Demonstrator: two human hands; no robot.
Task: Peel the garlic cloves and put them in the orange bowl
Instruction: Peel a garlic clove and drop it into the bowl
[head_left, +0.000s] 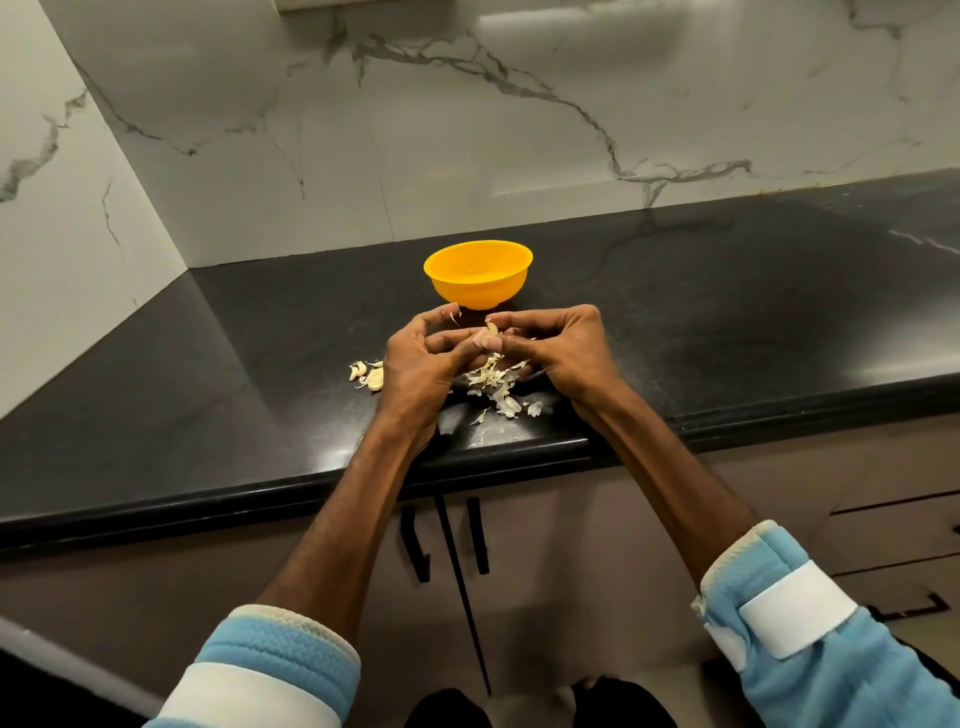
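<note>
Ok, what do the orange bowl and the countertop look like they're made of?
Orange bowl: likely plastic, smooth uniform colour, thin slightly translucent wall. Countertop: probably polished dark stone, speckled, with glossy reflections.

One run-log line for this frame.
left hand + right hand: pinching garlic clove | orange bowl: upright, behind hands | loose cloves: beside left hand | skins: under hands

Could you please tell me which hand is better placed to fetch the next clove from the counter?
Probably left: the loose cloves lie just beside the left hand, while the right hand sits beyond the peel pile, farther away.
</note>
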